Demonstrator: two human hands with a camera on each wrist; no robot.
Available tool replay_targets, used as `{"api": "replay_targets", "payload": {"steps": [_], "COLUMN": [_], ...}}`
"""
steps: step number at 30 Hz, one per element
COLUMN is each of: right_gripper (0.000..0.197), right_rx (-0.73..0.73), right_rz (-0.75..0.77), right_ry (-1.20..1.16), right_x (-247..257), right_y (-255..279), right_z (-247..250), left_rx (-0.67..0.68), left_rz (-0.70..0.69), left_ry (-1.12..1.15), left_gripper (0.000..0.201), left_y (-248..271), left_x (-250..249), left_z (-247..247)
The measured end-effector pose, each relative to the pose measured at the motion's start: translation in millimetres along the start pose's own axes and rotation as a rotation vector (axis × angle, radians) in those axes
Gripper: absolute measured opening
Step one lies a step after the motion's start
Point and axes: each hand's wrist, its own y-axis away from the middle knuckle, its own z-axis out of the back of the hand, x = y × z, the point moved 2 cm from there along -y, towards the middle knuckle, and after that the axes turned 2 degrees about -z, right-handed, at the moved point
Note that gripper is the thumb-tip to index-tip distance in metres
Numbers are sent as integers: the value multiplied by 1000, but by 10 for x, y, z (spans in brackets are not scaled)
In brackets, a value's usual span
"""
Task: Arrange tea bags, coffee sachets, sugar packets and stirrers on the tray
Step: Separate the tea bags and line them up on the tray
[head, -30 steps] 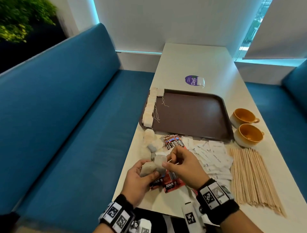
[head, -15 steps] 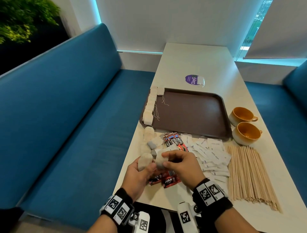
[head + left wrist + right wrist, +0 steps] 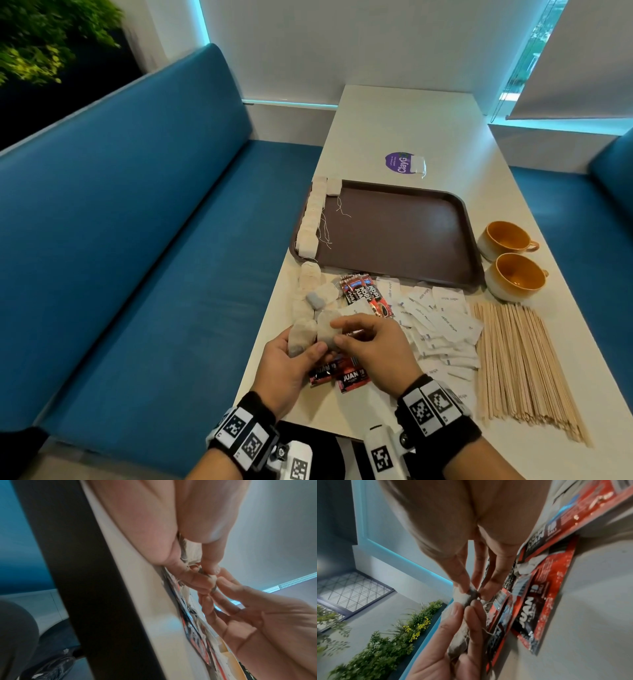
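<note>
Papery tea bags (image 3: 310, 334) were held above the table's (image 3: 404, 120) near edge: the left hand (image 3: 291, 365) gripped one, the right hand (image 3: 371, 346) pinched its neighbour, perhaps by a corner. Beyond lay coffee sachets (image 3: 363, 294) and the brown tray (image 3: 462, 236).

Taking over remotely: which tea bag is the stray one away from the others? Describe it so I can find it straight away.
Start at the brown tray in the middle of the white table. Just past its far edge sits a round purple sticker. The stray tea bag lies alone, overlapping that sticker's right side, unlike the row of tea bags along the tray's left rim.
</note>
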Motion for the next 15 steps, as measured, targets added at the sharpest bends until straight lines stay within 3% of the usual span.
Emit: {"api": "replay_targets", "payload": {"steps": [7, 12, 15], "right_gripper": [19, 26, 25], "right_rx": [-37, -155, -207], "right_rz": [-9, 170, 222], "right_ry": [12, 100, 124], "right_x": [241, 689, 954], "right_y": [-297, -1119, -1656], "right_z": [134, 425, 548], "left_rx": [12, 77, 102], "left_rz": [-9, 36, 56], "left_ry": [55, 119, 137], "left_gripper": [40, 64, 66], "left_y": [-55, -51, -32], "left_x": [10, -33, -24], "left_z": [46, 54, 59]}}
